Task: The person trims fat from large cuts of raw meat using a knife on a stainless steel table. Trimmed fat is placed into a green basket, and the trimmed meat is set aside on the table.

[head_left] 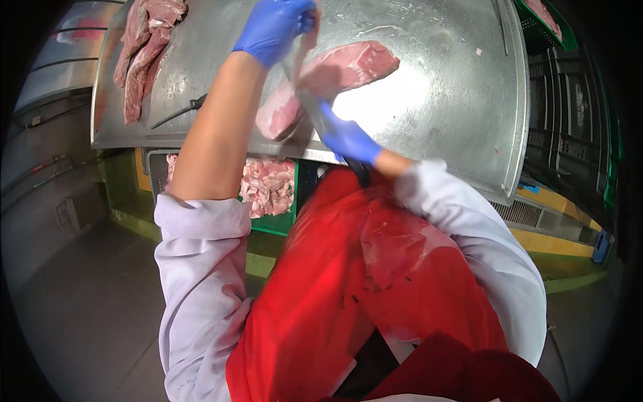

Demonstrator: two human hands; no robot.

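While the left hand (274, 27) pinches a flap, the right hand (349, 139) grips the knife (309, 107)
Meat (335, 77) lies near the table's (455, 100) front edge; keep the flap taut, blade angled away from fingers

Left hand (273, 28): blue-gloved, pinching up a strip at the far end of the pink raw meat slab (335, 77).
Right hand (349, 141): blue-gloved, gripping a dark-handled knife (309, 107), blade against the slab.
Surface: shiny steel table (442, 100).
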